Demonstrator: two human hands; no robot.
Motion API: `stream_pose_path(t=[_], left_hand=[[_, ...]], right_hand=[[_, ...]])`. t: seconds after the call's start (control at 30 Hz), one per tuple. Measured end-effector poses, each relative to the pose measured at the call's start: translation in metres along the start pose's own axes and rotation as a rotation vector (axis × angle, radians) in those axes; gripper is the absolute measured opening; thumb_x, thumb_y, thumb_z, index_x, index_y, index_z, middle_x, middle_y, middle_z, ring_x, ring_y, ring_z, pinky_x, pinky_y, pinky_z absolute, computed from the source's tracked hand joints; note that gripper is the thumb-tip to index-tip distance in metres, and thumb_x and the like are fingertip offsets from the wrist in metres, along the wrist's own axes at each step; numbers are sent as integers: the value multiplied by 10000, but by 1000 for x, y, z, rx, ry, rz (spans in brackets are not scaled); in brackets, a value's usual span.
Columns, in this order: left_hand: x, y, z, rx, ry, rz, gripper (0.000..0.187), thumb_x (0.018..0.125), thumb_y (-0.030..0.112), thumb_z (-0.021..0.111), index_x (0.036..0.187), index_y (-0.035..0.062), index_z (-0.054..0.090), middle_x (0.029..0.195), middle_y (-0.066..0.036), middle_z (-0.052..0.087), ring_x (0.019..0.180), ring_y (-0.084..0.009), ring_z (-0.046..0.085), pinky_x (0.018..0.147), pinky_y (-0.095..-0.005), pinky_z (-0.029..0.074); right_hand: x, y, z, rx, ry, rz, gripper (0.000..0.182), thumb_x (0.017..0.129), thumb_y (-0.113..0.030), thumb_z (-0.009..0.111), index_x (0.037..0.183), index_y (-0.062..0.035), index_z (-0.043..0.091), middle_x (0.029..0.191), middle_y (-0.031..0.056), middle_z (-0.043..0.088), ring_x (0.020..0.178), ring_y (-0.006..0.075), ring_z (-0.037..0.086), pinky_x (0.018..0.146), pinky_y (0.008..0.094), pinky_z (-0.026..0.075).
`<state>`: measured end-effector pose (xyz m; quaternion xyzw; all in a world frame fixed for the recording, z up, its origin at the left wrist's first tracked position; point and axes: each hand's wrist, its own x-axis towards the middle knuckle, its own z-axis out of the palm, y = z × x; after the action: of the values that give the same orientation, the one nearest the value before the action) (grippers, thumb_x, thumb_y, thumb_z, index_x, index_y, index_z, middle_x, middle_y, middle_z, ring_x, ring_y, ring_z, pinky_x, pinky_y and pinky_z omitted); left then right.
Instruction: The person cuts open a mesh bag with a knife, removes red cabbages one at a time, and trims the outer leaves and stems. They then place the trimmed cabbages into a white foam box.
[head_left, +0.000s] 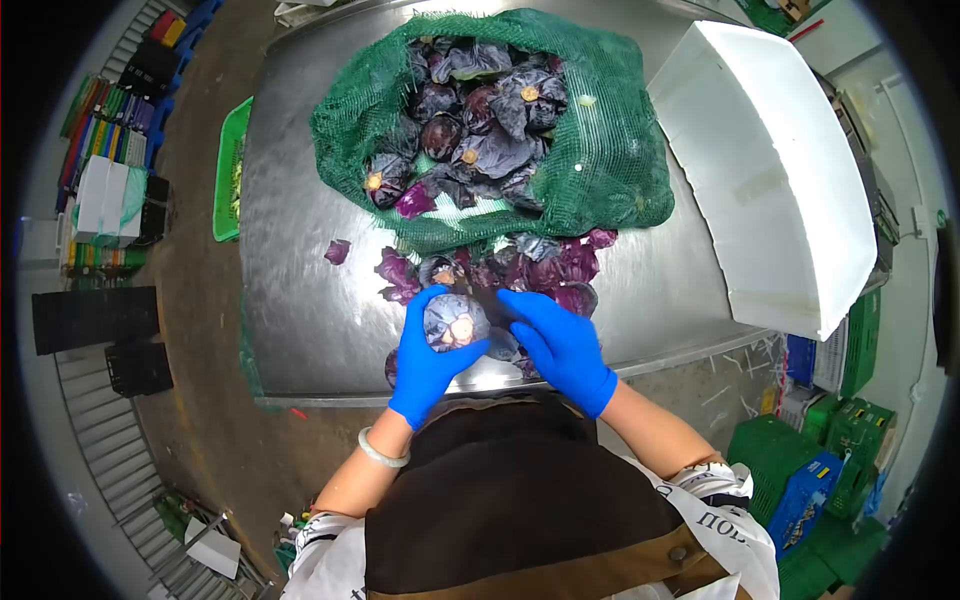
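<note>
My left hand (pixel 428 352), in a blue glove, is wrapped around a red cabbage (pixel 456 322) whose pale cut stem end faces up. Close on its right, my gloved right hand (pixel 560 340) is closed on a dark, flat knife (pixel 489 302), blurred and with its handle hidden in the fingers. The blade lies beside the cabbage; whether it touches cannot be made out. Loose purple cabbage leaves (pixel 545 270) are scattered on the metal table just beyond both hands. Farther back lies an open green mesh sack (pixel 610 130) full of dark red cabbages (pixel 495 110).
The steel table (pixel 290 250) has its near edge against the person's apron. A white foam box (pixel 775 170) stands at the table's right side. A green crate (pixel 231 170) is off the left edge. Stacked green crates (pixel 770 460) sit on the floor at right.
</note>
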<state>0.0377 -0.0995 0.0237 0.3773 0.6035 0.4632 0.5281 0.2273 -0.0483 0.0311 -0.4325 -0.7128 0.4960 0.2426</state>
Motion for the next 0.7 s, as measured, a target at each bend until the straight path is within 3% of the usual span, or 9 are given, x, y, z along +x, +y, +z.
stream_pose_path(t=[0.07,0.1,0.2,0.3,0.4,0.5,0.6,0.67,0.7], left_hand=[[0,2,6,-21,40,-25,790,684,67,829,1336,76,382,1199,-105,525,1073,-192,568,882,-305,512],[-2,9,10,-79,49,-92,797,690,52,819,1347,81,369,1194,-109,527,1077,-182,565,877,-298,516],[-2,3,16,-13,68,-55,779,700,46,806,1343,84,368,1199,-116,525,1077,-179,566,878,-296,515],[-5,1,18,34,77,-8,763,696,82,817,1322,63,382,1196,-121,527,1068,-196,571,881,-314,507],[-6,-8,16,106,77,43,764,685,98,827,1309,45,388,1189,-126,531,1061,-205,571,886,-322,503],[-5,-10,15,104,88,28,774,675,116,833,1305,38,390,1173,-133,537,1055,-211,572,878,-328,504],[-10,-5,15,241,75,59,760,666,94,820,1300,42,406,1177,-116,544,1047,-198,577,881,-322,500],[-18,-2,17,387,45,107,743,659,65,806,1295,46,421,1187,-96,549,1041,-184,582,890,-314,496],[-22,8,19,473,-17,203,786,625,83,803,1308,43,415,1200,-90,539,1079,-193,554,937,-336,468]], right_hand=[[0,-8,-10,-340,66,-333,457,885,-228,631,1324,-170,518,928,45,657,745,197,658,575,317,512],[-2,-8,-5,-443,-21,-271,504,883,-231,609,1368,-202,477,892,18,627,728,195,645,547,331,510],[-1,-11,-4,-581,-95,-199,536,904,-230,572,1418,-224,417,820,25,583,673,194,625,509,336,495],[-1,-11,-1,-660,-73,-214,558,912,-216,550,1443,-238,380,793,25,557,630,197,606,486,340,485],[1,-21,-1,-556,-128,-125,602,874,-141,570,1444,-200,386,810,83,589,688,251,631,579,372,500],[3,-20,7,-394,-105,-36,549,887,-159,573,1416,-177,430,909,94,655,765,259,662,623,362,522],[5,11,28,-242,138,-115,461,925,-197,531,1381,-175,466,922,121,650,742,293,650,596,384,514],[23,33,17,-137,188,-9,366,940,-206,524,1299,-140,541,937,149,669,796,322,655,632,399,518],[29,32,12,-103,199,-10,328,925,-225,565,1227,-98,584,862,137,675,708,279,655,633,356,511]])
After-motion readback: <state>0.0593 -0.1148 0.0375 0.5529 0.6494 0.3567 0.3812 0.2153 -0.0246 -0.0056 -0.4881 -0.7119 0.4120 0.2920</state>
